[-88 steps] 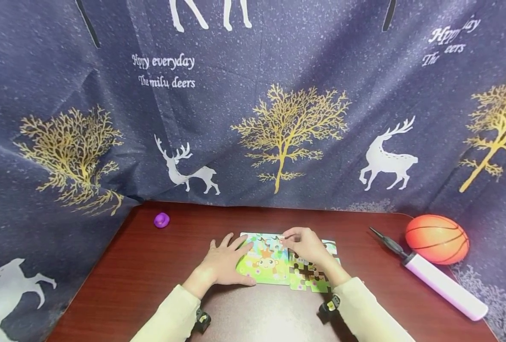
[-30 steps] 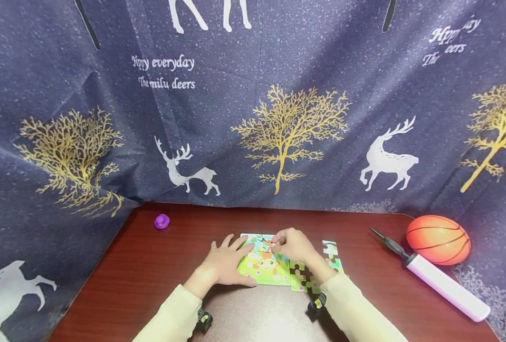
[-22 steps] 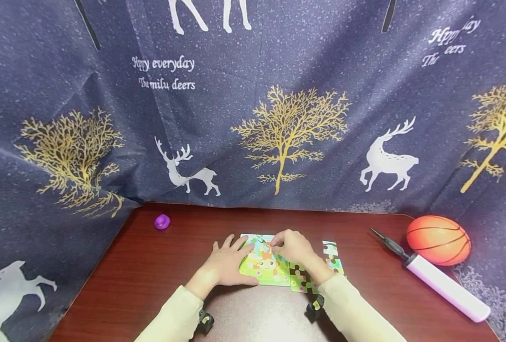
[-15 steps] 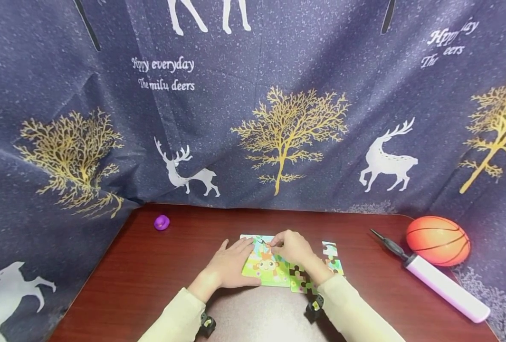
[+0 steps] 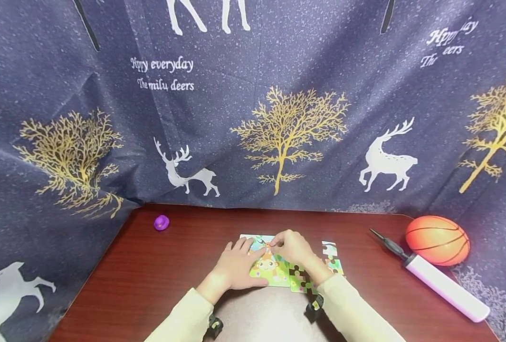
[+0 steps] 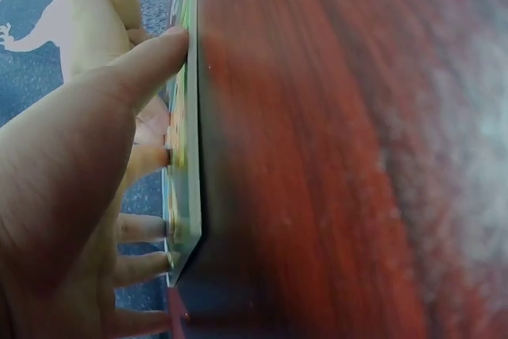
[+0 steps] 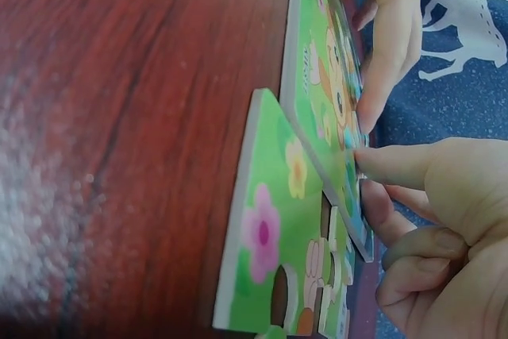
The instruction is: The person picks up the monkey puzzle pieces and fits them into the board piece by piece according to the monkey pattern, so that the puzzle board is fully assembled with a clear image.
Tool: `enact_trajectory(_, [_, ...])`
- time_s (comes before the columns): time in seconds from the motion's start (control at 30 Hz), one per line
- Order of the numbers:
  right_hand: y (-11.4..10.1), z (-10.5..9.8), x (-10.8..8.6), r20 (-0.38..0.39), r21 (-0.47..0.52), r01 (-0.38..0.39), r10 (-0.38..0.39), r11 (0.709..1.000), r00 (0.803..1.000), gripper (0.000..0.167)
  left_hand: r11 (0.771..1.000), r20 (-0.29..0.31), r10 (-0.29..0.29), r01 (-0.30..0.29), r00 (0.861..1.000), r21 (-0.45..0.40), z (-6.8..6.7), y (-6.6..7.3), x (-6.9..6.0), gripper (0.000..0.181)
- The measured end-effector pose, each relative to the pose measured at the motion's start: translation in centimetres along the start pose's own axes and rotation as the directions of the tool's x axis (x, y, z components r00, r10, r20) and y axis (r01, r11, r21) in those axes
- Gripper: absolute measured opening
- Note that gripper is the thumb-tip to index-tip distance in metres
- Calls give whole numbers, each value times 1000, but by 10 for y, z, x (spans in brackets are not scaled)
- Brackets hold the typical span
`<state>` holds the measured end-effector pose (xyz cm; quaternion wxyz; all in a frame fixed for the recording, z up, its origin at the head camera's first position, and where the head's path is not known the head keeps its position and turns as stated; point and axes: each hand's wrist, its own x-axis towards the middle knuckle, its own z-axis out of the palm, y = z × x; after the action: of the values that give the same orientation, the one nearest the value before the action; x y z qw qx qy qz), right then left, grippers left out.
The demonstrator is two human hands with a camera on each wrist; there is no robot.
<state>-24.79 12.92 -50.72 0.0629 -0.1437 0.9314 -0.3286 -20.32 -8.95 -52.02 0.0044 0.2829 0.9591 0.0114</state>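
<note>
A jigsaw puzzle board [image 5: 278, 278] with a cartoon monkey on green lies on the table. My left hand [image 5: 235, 270] rests across its left part, fingers spread; in the left wrist view the thumb and fingertips touch the board's face [image 6: 184, 188]. At the upper middle, my right hand [image 5: 294, 248] pinches a small orange-marked puzzle piece [image 5: 268, 245] against the board, the piece mostly hidden by fingertips. The right wrist view shows the right thumb and forefinger at the board's surface, other fingers curled. Adjoining the board's right edge is a flowered puzzle section [image 7: 262, 236] with gaps.
Loose puzzle pieces [image 5: 329, 249] lie right of the right hand. Farther right are an orange basketball [image 5: 437, 240] and a white-and-black hand pump [image 5: 445, 287]. A small purple hat-shaped object [image 5: 161, 223] sits at the far left. A deer-print cloth [image 5: 253, 142] hangs behind the table [image 5: 120, 285].
The right hand has moved left from the board's right edge to its upper middle with the puzzle piece, then stayed there. My left hand has slid rightward over the board towards the right fingertips.
</note>
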Motion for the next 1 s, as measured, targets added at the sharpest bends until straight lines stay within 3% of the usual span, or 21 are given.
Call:
enact_trajectory(0.67, [-4,3,4,-61,-74,-17,12,997,998,4,998,69,20,-15,997,-67,-5,2,-1,90])
enact_trajectory(0.8, [-2,2,4,-51,-39,2,-4,999,999,3,997,70,17,-11,997,-79,-9,4,-2,90])
enact_trajectory(1.0, [15,-12,-1,-39,90,42,-38,995,999,6,997,69,25,-20,997,-81,-13,5,-1,90])
